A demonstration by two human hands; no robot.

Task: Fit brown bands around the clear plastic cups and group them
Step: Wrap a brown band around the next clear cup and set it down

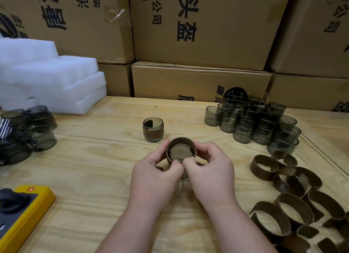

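Fingers of my left hand (156, 169) and right hand (209, 167) curl round the brown band (171, 145), pinching it onto the clear cup (180, 151) just in front of the finished banded cup (153, 129); banding is under way, I judge, and seating it evenly comes next.

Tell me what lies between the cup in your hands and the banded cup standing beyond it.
Nothing visible. Both hands, left and right, hold the cup; only bare table separates it from the banded cup.
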